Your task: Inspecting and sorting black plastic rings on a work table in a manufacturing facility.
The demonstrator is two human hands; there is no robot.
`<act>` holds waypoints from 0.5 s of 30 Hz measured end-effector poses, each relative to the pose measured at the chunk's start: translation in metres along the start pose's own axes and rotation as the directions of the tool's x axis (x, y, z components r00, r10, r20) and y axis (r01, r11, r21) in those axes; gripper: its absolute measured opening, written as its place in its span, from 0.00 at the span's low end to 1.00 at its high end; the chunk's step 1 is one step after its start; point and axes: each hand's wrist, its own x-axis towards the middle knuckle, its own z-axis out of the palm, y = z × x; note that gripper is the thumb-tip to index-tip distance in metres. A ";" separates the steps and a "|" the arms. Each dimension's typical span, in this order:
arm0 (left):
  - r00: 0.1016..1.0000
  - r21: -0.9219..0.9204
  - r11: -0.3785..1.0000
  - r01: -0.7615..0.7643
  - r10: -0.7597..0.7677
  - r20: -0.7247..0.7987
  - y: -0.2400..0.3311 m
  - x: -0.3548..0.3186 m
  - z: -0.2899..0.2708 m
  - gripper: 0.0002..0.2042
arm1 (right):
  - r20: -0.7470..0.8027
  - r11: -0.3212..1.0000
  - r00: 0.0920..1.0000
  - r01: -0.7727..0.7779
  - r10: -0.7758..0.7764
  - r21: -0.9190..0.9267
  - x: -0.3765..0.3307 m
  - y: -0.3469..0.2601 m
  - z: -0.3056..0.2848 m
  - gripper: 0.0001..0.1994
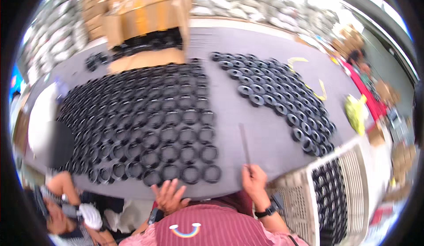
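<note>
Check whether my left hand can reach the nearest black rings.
Probably yes: your left hand is open at the edge of the table, right by those black rings, with nothing visibly in the way.

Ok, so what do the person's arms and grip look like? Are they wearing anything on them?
The left grip and right grip are bare hands with no gloves. There's a dark wristband on the left wrist and a dark watch on the right. The lower arms are bare, and pink sleeves show further up.
</note>
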 end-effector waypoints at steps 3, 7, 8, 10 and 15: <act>0.999 0.036 0.999 -0.013 0.015 -0.049 -0.008 -0.010 0.009 0.22 | -0.006 0.999 1.000 -0.005 0.005 0.038 0.002 -0.004 0.004 0.05; 0.993 0.089 0.989 -0.119 0.120 -0.005 -0.013 -0.002 0.010 0.22 | -0.088 0.998 0.996 -0.012 0.017 0.058 0.004 -0.004 0.000 0.07; 0.991 0.068 0.989 -0.135 0.136 -0.013 -0.013 -0.001 0.016 0.22 | -0.106 0.999 0.994 -0.023 0.027 0.039 0.003 -0.003 -0.002 0.07; 0.990 0.076 0.991 -0.114 0.120 -0.073 -0.013 -0.008 0.021 0.22 | -0.164 0.995 0.983 -0.068 0.080 0.078 0.004 -0.006 -0.001 0.08; 0.976 0.042 0.989 -0.141 0.146 -0.161 -0.015 -0.011 0.026 0.22 | -0.178 0.989 0.976 -0.107 0.123 0.097 -0.002 -0.009 0.003 0.09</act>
